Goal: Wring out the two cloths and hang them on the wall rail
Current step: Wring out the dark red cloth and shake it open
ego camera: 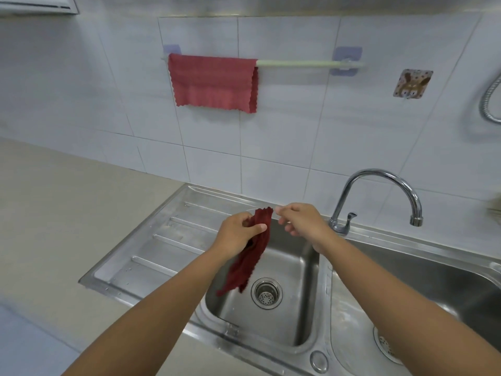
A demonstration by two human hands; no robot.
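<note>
A light red cloth [214, 81] hangs spread over the left half of the pale green wall rail [306, 63]. My left hand [238, 234] grips a dark, wet red cloth [250, 257] near its top, and the rest dangles crumpled over the left sink basin [287, 321]. My right hand [301, 219] hovers just right of the cloth's top corner, fingers loosely curled and apart, holding nothing that I can see.
A chrome tap [379, 177] arches over the divider between the two basins. The ribbed steel draining board [157, 248] lies left, beige counter [54, 213] beyond it. A square hook sticker [412, 84] and a metal hose [490, 104] are on the tiled wall at right.
</note>
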